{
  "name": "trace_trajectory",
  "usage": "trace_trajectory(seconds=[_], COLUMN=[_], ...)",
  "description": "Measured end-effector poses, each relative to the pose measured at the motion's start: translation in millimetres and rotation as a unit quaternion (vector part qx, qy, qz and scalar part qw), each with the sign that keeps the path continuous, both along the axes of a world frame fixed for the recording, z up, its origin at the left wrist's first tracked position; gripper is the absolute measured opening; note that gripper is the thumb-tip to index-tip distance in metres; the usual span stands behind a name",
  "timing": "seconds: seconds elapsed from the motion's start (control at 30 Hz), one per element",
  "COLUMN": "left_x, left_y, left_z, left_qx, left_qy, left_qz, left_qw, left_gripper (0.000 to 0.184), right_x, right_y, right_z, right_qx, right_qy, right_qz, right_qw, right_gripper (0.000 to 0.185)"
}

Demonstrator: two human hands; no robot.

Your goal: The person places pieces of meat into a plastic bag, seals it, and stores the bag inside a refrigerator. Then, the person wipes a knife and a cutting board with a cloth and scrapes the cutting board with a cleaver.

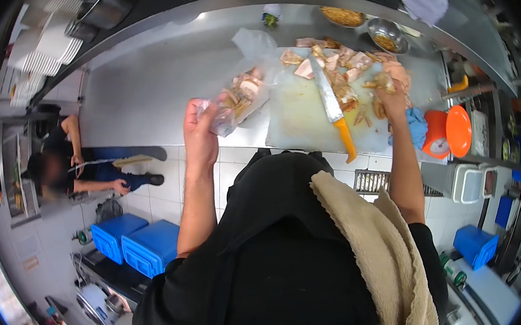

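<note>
My left hand grips the edge of a clear plastic bag, which has several pieces of meat in it. My right hand is closed around a pale piece of meat above the right part of the cutting board. A knife with a yellow handle lies across the board, its blade pointing away from me. Several cut meat pieces are spread along the board's far side. Larger pale meat lies just beyond my right hand.
Right of the board are a blue cloth and an orange scale. Two metal bowls of shredded food stand at the back, one being the right bowl. A shelf edge spans overhead. Another person is at far left.
</note>
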State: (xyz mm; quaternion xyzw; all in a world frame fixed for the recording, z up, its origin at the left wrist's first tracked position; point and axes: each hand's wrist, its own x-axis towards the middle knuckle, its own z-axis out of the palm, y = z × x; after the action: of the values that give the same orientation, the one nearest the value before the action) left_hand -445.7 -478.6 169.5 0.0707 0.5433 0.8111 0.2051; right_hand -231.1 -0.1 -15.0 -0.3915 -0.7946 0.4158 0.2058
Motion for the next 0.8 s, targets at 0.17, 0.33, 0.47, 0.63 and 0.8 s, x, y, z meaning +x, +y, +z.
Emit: trace_trajectory(seconds=[0.17, 0.33, 0.47, 0.63, 0.8], left_x=[4, 5, 3, -8, -11], left_y=[-13, -6, -2, -11, -14], left_z=[-6, 5, -1, -8, -7], left_qx=[-0.007, -0.02, -0.008, -0.011, -0.012], left_qy=[-0.022, -0.013, -0.013, -0.041, 0.015], left_qz=[0.023, 0.036, 0.053, 0.08, 0.09], left_qw=[0.999, 0.999, 0.998, 0.996, 0.996], left_gripper=[0.008, 0.008, 0.008, 0.007, 0.007], right_x=[-32, -108, -162, -209, -200], right_y=[-32, -148, -248, -314, -310], right_z=[66, 168, 185, 106, 79], right_qx=[-0.102, -0.22, -0.21, 0.024, 0.091], right_qy=[0.191, 0.34, 0.386, 0.333, 0.086], right_qz=[-0.039, 0.014, 0.093, 0.325, 0.446], right_qw=[0.975, 0.914, 0.893, 0.885, 0.886], right_gripper=[0.056, 0.057, 0.054, 0.051, 0.047])
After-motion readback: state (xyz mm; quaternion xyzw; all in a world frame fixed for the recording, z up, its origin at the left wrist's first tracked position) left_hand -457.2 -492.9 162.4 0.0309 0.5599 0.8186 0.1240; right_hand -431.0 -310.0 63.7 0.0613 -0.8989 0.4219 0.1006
